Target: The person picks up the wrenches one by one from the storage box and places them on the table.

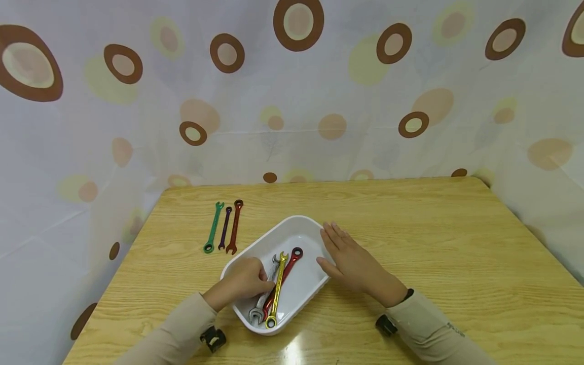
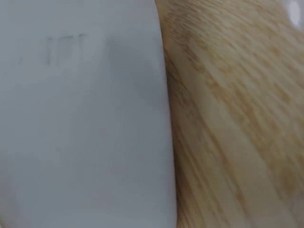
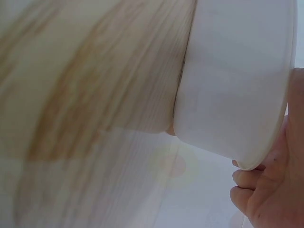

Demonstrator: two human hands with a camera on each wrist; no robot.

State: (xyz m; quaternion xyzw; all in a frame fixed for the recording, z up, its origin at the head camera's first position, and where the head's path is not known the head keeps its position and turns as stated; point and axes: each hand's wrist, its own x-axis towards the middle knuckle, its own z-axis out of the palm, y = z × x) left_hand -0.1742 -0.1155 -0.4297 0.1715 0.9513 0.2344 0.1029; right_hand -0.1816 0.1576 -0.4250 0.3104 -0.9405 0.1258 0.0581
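Note:
A white tray (image 1: 308,276) stands at an angle on the table, holding a silver wrench (image 1: 262,303), a yellow wrench (image 1: 280,284) and a shiny red wrench (image 1: 291,261) that overlap. Over its left wall reaches my left hand (image 1: 246,279), fingers curled and thumb at the silver wrench, which it pinches near mid-shaft; the fingertips are hidden. My right hand (image 1: 353,263) rests against the tray's right side, fingers straight and thumb over the rim. In the right wrist view, fingers (image 3: 249,179) show at the tray's rim. The left wrist view shows only the tray's outer wall (image 2: 95,123) and wood.
Left of the tray, a green wrench (image 1: 213,228), a small purple wrench (image 1: 224,228) and a dark red wrench (image 1: 234,228) lie side by side on the wooden table (image 1: 433,228). A patterned cloth (image 1: 310,152) hangs behind the table and along its sides.

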